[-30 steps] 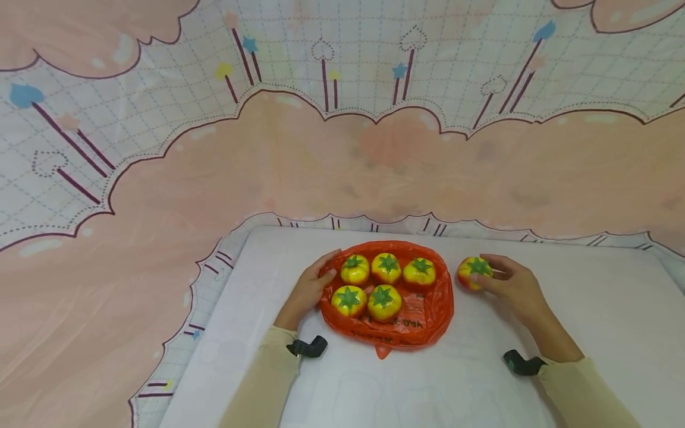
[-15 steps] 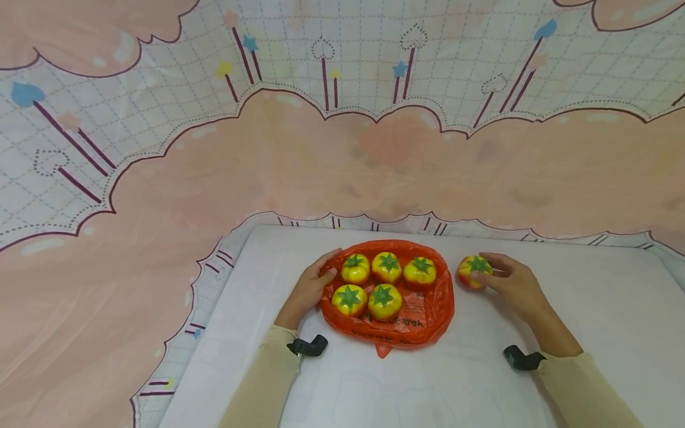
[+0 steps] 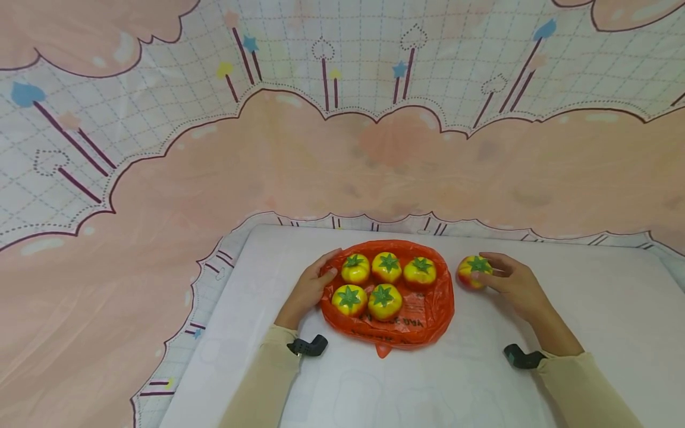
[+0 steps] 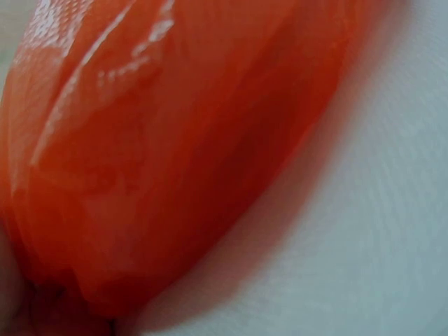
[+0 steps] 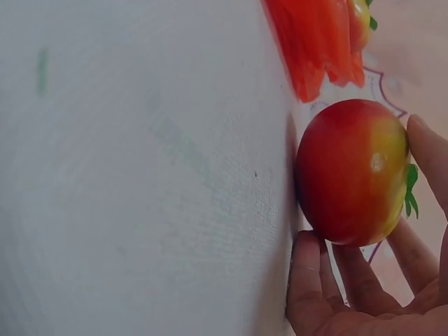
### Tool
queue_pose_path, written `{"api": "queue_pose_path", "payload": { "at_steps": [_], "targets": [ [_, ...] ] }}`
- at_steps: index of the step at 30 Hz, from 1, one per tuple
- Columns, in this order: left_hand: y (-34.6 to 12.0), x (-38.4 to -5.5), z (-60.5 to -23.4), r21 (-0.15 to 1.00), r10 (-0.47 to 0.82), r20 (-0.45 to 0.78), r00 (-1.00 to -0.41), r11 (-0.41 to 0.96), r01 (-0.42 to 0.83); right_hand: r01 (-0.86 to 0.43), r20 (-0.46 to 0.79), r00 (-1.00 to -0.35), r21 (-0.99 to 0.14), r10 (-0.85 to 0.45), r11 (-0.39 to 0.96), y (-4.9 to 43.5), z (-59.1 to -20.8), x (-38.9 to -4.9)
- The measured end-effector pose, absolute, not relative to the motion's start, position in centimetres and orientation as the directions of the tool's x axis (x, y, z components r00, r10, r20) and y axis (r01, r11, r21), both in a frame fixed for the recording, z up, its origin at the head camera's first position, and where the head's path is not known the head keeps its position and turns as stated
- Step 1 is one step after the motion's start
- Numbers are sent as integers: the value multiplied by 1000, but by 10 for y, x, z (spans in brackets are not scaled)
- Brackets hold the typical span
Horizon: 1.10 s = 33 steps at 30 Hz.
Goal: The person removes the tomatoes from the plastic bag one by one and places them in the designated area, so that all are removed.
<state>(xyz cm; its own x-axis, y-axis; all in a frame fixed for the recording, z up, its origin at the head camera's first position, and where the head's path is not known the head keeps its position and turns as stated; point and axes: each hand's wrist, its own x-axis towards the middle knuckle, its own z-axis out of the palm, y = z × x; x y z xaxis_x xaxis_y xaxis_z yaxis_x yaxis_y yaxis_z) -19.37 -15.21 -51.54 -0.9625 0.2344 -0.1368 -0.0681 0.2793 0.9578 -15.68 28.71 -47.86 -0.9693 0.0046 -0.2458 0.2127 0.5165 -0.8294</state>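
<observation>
A red plastic bag (image 3: 414, 330) with dark print lies spread like a shallow bowl, holding several yellow-and-red tomatoes (image 3: 384, 302) with green star-shaped tops. My left hand (image 3: 310, 288) grips the bag's left rim, thumb over the inside edge. Crinkled red plastic (image 4: 175, 140) fills much of the left wrist view. To the right of the bag, my right hand (image 3: 516, 285) holds a single tomato (image 5: 353, 171) of the same kind, thumb and fingers around its right side. That tomato sits low at the white surface, its green top facing up in the head view.
A white tabletop (image 3: 407, 392) carries everything. Behind it hangs a pink and white cloth (image 3: 342, 166) printed with candles. A small red tip (image 3: 383, 351) of the bag sticks out at its front. Each wrist wears a black camera (image 3: 307, 346).
</observation>
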Motion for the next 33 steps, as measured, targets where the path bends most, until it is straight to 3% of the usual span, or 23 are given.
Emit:
{"api": "queue_pose_path", "payload": {
  "at_steps": [14, 24, 33],
  "targets": [
    [-153, -195, -516, 955, 232, -145, -962, 288, -75, 204, -208, -977, -845, 47, 494, 294, -478, -150],
    [-152, -193, -514, 954, 236, -145, -961, 289, -73, 144, -83, -987, -844, 140, 516, 287, -452, -140],
    [-152, -194, -514, 954, 232, -162, -959, 285, -93, 106, -57, -992, -862, 113, 496, 272, -443, -139]
  ]
}}
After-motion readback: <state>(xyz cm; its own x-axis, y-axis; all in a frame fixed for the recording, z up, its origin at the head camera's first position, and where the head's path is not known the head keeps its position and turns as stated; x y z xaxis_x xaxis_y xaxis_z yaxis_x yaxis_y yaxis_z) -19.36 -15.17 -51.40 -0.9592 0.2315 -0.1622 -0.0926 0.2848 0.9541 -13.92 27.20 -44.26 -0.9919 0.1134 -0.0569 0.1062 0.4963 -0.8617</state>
